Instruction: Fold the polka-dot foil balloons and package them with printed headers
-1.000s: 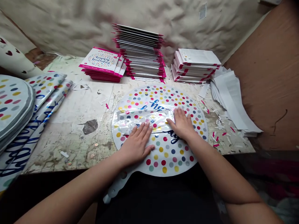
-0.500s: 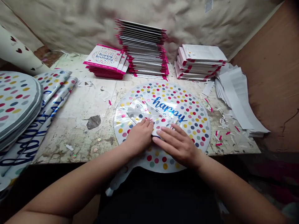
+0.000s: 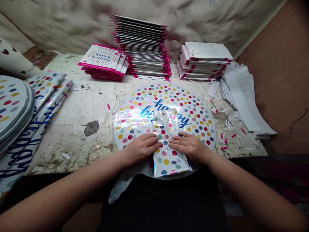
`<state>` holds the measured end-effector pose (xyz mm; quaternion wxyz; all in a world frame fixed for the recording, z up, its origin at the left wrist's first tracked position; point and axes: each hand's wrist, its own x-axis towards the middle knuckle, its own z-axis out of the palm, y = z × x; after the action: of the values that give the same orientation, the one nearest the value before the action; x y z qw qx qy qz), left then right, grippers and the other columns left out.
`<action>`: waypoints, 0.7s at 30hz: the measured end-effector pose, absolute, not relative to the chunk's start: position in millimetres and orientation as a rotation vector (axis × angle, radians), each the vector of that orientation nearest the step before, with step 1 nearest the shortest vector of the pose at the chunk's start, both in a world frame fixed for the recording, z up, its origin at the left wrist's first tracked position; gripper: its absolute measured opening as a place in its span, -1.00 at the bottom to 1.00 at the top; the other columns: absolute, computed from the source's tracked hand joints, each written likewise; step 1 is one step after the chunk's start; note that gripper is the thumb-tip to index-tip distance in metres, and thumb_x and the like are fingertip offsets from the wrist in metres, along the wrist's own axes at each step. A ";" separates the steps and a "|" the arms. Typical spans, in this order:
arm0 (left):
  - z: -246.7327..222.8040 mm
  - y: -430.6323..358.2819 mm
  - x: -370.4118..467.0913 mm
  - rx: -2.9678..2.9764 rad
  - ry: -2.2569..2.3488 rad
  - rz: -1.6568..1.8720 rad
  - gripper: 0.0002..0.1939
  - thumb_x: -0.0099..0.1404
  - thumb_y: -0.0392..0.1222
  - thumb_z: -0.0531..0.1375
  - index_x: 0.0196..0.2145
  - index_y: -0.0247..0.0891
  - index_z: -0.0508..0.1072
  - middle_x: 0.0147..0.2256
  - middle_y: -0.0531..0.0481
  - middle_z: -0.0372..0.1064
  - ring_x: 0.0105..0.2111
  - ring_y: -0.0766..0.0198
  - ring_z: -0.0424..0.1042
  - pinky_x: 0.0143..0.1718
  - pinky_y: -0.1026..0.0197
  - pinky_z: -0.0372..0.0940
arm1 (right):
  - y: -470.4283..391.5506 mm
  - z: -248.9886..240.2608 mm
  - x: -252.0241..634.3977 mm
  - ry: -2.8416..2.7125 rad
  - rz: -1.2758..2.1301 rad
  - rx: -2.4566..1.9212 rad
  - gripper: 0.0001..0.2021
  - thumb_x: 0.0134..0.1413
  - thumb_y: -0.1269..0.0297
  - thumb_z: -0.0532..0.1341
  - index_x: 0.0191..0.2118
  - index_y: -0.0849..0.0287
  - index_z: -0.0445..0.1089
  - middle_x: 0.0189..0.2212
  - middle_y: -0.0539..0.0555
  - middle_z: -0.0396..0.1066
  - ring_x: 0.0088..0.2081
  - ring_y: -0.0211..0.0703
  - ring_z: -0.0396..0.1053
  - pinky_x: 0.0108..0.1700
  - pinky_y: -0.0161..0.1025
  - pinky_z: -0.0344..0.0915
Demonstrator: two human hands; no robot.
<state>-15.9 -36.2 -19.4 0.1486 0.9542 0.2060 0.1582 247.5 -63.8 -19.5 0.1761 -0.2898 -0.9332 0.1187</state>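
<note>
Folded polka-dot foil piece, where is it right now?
Head view, near centre: the folded foil piece lies on the round dotted balloon, between the left hand and right hand.

A worn, stained table (image 3: 58,137) with a dark patch (image 3: 91,128) carries a dotted, round foil sheet (image 3: 198,116) overhanging its near edge. Behind it stand pink-edged "happy birthday" cards (image 3: 101,59), a tall card stack (image 3: 146,48) and white packets (image 3: 207,51); paper strips (image 3: 241,100) and pink and white scraps (image 3: 227,127) lie rightward
</note>
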 end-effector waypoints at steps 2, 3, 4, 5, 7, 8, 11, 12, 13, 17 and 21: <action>-16.5 -39.2 -18.7 2.602 0.796 0.570 -0.72 0.28 -0.31 0.02 -0.13 -0.25 0.47 -0.19 -0.13 0.46 -0.14 0.17 0.40 -0.07 0.11 0.30 | -63.3 -15.7 247.9 -2.538 0.538 -0.957 -0.72 0.14 0.39 0.08 -0.06 0.13 0.41 -0.09 0.10 0.45 -0.02 -0.07 0.37 0.06 -0.05 0.21; -13.4 -38.2 -18.5 2.485 0.901 0.555 -0.74 0.25 -0.29 0.04 -0.19 -0.24 0.49 -0.25 -0.09 0.48 -0.20 0.18 0.42 -0.14 0.15 0.32 | -61.3 -13.0 247.8 -2.459 0.676 -1.054 -0.75 0.11 0.35 0.12 -0.11 0.13 0.44 -0.13 0.09 0.47 -0.06 -0.06 0.40 0.00 -0.08 0.25; -9.4 -35.3 -17.2 2.344 1.008 0.506 -0.76 0.24 -0.27 0.05 -0.25 -0.22 0.51 -0.30 -0.05 0.48 -0.27 0.20 0.43 -0.22 0.20 0.33 | -58.1 -10.0 247.3 -2.353 0.823 -1.181 -0.79 0.08 0.32 0.15 -0.18 0.13 0.47 -0.19 0.09 0.50 -0.12 -0.06 0.43 -0.07 -0.11 0.30; -4.8 -30.5 -14.8 2.192 1.107 0.428 -0.77 0.23 -0.23 0.05 -0.30 -0.21 0.52 -0.36 -0.01 0.48 -0.34 0.23 0.44 -0.30 0.25 0.33 | -53.6 -7.1 246.2 -2.222 0.978 -1.322 -0.82 0.05 0.29 0.17 -0.25 0.14 0.48 -0.26 0.08 0.52 -0.20 -0.07 0.45 -0.16 -0.16 0.34; 4.4 -17.3 -7.6 1.906 1.260 0.269 -0.78 0.22 -0.12 0.07 -0.40 -0.20 0.49 -0.51 0.05 0.43 -0.50 0.29 0.41 -0.49 0.32 0.27 | -41.3 -2.9 242.9 -1.878 1.290 -1.595 -0.85 0.03 0.23 0.18 -0.34 0.15 0.46 -0.41 0.04 0.50 -0.41 -0.16 0.43 -0.37 -0.26 0.34; 8.4 -9.9 -3.2 1.781 1.315 0.206 -0.76 0.21 -0.06 0.08 -0.44 -0.21 0.46 -0.58 0.07 0.38 -0.57 0.31 0.37 -0.57 0.34 0.23 | -34.3 -2.2 240.9 -1.686 1.419 -1.705 -0.85 0.03 0.20 0.18 -0.36 0.15 0.43 -0.49 0.00 0.46 -0.52 -0.23 0.38 -0.47 -0.30 0.31; 15.9 8.3 9.5 1.520 1.404 0.066 -0.73 0.19 0.01 0.10 -0.51 -0.23 0.33 -0.69 0.10 0.26 -0.73 0.34 0.25 -0.72 0.34 0.11 | -15.0 -5.1 235.7 -1.296 1.617 -1.880 -0.77 0.10 0.09 0.11 -0.40 0.14 0.32 -0.65 -0.07 0.29 -0.72 -0.35 0.15 -0.66 -0.37 0.13; 16.9 12.0 12.7 1.474 1.418 0.036 -0.73 0.19 0.01 0.10 -0.52 -0.22 0.29 -0.70 0.10 0.24 -0.76 0.35 0.21 -0.74 0.33 0.09 | -10.2 -6.8 234.5 -1.247 1.624 -1.915 -0.74 0.12 0.07 0.07 -0.42 0.13 0.28 -0.69 -0.08 0.23 -0.74 -0.37 0.09 -0.69 -0.39 0.07; 17.3 14.5 15.1 1.450 1.427 0.017 -0.73 0.20 0.00 0.09 -0.53 -0.22 0.27 -0.70 0.10 0.24 -0.78 0.36 0.18 -0.75 0.33 0.08 | -6.6 -8.1 233.5 -1.229 1.618 -1.944 -0.73 0.14 0.06 0.05 -0.44 0.13 0.25 -0.71 -0.09 0.19 -0.76 -0.37 0.07 -0.71 -0.39 0.03; 16.4 16.4 16.0 1.464 1.417 -0.011 -0.69 0.21 0.04 0.07 -0.53 -0.23 0.27 -0.63 0.05 0.31 -0.79 0.38 0.16 -0.74 0.30 0.11 | -1.8 -7.1 230.1 -1.200 1.619 -2.025 -0.76 0.15 0.09 0.04 -0.43 0.12 0.21 -0.73 -0.09 0.15 -0.77 -0.37 0.05 -0.73 -0.41 -0.04; 11.3 14.0 9.3 1.934 1.487 0.221 -0.66 0.25 0.09 0.01 -0.33 -0.25 0.36 -0.42 -0.08 0.43 -0.54 0.22 0.38 -0.51 0.18 0.30 | -1.7 -3.6 226.8 -1.231 1.611 -2.070 -0.78 0.16 0.11 0.03 -0.39 0.12 0.24 -0.72 -0.09 0.15 -0.77 -0.35 0.07 -0.73 -0.40 -0.04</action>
<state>9.3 14.0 11.3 0.3394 0.7427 0.5709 0.0849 226.8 -1.7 -3.6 0.1215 -0.7091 -0.4217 0.5519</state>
